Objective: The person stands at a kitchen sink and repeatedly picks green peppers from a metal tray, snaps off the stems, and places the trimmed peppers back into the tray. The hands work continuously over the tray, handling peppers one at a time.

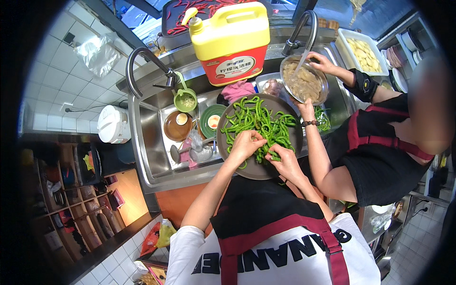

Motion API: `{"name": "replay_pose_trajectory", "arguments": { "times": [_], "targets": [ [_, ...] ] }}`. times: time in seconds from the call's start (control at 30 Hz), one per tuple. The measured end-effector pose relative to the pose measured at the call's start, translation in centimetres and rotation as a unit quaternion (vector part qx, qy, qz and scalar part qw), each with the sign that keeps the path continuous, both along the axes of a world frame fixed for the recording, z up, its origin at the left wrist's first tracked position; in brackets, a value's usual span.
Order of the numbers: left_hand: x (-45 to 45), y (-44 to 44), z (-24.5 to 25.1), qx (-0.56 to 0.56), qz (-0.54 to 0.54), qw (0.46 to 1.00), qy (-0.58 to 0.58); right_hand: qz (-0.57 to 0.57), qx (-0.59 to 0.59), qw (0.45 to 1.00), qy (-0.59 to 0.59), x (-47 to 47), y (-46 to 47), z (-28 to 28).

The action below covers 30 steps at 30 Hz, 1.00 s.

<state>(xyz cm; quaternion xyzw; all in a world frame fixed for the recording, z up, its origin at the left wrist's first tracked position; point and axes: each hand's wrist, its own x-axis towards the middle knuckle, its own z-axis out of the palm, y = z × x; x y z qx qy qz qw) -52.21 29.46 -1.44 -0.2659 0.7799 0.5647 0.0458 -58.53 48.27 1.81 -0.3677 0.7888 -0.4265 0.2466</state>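
Long green peppers (260,114) lie heaped on a round brown tray (262,171) in front of me, at the edge of the sink. Over the lower part of the heap, the thumb and fingers of my left hand (248,144) are pinched together; whether something small is between them is hidden. My right hand (285,160) is closed around green pepper pieces just to the right, with green showing between the thumb and fingers. Both hands are close together above the tray.
A co-worker's hands (320,64) tilt a metal bowl (322,83) of pale slices under a running faucet (302,21). Behind the tray stands a yellow-and-red detergent jug (231,42). Dishes, including a brown plate (174,130), lie in the left sink basin (153,156).
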Motion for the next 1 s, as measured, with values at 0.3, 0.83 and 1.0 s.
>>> {"name": "replay_pose_trajectory", "arguments": {
  "times": [0.3, 0.83, 1.0],
  "targets": [
    [2.0, -0.6, -0.6, 0.274, 0.135, 0.950, 0.058, -0.104, -0.026, 0.994, 0.009, 0.3, -0.1, -1.1],
    [3.9, -0.5, 3.0, -0.042, 0.086, 0.988, 0.122, -0.083, 0.114, 0.989, 0.054, -1.7, 2.5, -2.5],
    [3.4, -1.7, 1.6, 0.038, 0.068, 0.989, 0.123, -0.106, 0.087, 0.981, 0.138, -2.7, 0.2, -0.2]
  ]
}}
